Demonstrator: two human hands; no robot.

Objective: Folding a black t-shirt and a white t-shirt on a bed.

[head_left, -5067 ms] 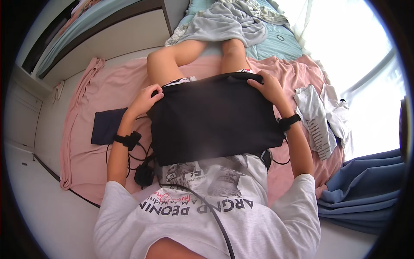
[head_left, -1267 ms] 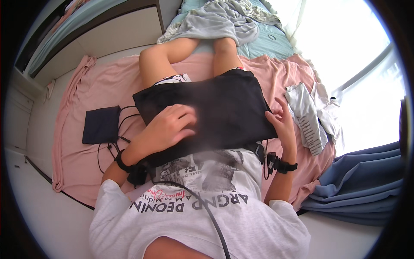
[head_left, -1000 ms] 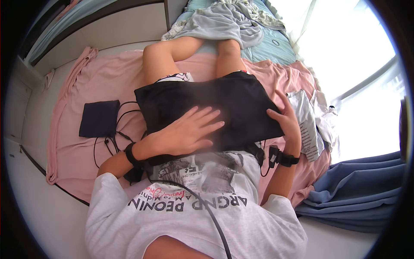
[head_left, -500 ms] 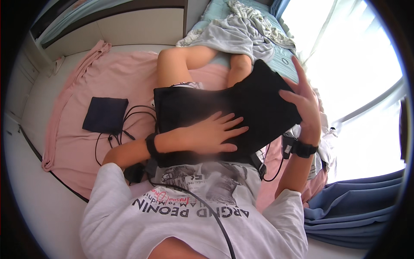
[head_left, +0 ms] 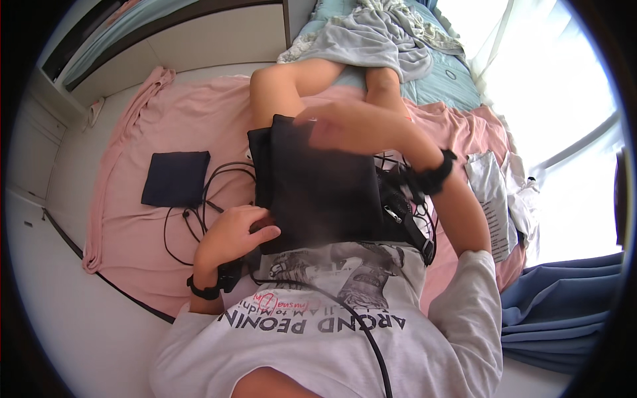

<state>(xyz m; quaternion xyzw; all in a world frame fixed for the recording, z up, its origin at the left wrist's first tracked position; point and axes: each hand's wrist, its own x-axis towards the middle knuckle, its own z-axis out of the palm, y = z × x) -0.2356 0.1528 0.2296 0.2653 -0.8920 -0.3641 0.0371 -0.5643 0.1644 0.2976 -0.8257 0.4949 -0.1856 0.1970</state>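
A black cloth lies across my lap, its right part doubled over onto the left, leaving a strip of the lower layer along the left edge. My right hand is over the cloth's far edge, smeared by motion, so its grip is unclear. At the near left edge my left hand touches the cloth, thumb stretched out and apart from the fingers, whose tips are partly hidden. A dark navy folded cloth rests flat on the pink sheet to the left.
Black cables run over the pink sheet beside my left hand. A black strap with a buckle lies right of my lap. Pale printed fabric is farther right, near a blue curtain. A grey blanket covers my lower legs.
My right hand has swung from the right edge leftward over my lap, and the black cloth's right part now lies over its left part. My left hand has drawn back to the left edge.
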